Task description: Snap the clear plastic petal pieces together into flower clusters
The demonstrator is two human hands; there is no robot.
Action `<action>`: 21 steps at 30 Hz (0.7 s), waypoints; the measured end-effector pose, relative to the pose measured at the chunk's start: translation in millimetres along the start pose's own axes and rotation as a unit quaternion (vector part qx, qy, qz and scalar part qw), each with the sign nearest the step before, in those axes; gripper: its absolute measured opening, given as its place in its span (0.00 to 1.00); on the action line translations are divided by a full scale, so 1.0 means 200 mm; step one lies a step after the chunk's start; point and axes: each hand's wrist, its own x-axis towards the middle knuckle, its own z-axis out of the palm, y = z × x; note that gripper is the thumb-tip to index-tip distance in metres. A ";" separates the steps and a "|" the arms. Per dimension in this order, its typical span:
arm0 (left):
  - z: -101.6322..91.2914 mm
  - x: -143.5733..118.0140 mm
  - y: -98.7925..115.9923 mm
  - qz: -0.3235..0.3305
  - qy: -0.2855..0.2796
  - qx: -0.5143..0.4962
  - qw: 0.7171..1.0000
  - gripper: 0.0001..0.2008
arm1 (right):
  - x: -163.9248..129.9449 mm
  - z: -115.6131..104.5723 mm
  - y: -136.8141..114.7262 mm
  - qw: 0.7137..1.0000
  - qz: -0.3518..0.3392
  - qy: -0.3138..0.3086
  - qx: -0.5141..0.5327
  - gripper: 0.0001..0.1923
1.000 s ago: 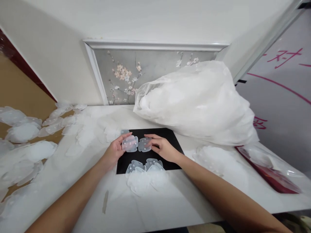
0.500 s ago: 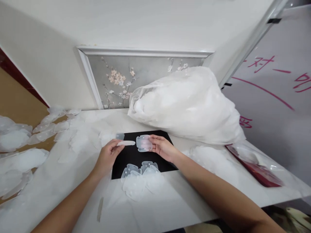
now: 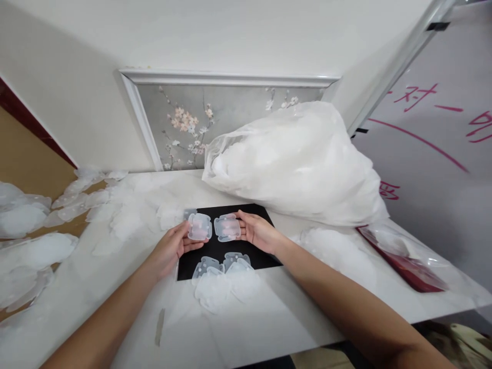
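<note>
My left hand [image 3: 175, 246] holds a translucent plastic piece [image 3: 199, 226] with rounded, notched edges, its broad face toward me and fingers showing through from behind. In my right hand [image 3: 258, 230] is a similar translucent piece [image 3: 226, 228], pinched at its right edge. A narrow gap separates the two pieces. Both are above a black mat [image 3: 230, 248] on the table. Nearer to me, a small pile of such pieces [image 3: 215, 289] lies across the mat's front edge.
A large white plastic bag [image 3: 292, 164] rests behind the mat. Loose pieces [image 3: 130, 220] spread over the white table [image 3: 184, 333] at left, others [image 3: 338, 251] at right. A red tray [image 3: 407, 266] with clear plastic is at far right, below a whiteboard [image 3: 430, 154].
The piece in my left hand has turned from edge-on to face-on, and my left fingers have opened out behind it. My right hand and its piece have barely moved.
</note>
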 end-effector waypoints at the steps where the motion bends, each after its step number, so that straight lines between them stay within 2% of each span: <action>1: 0.00 0.00 0.00 -0.005 -0.006 0.000 1.000 0.17 | 0.00 0.00 0.00 1.000 0.003 0.000 -0.002 0.15; 5: -0.01 0.01 -0.01 -0.015 -0.021 -0.004 1.000 0.21 | -0.01 0.00 0.00 1.000 0.009 -0.007 -0.017 0.17; 21: -0.02 0.00 -0.03 -0.018 -0.042 0.011 0.999 0.24 | 0.00 -0.02 0.01 0.999 0.017 -0.008 -0.030 0.18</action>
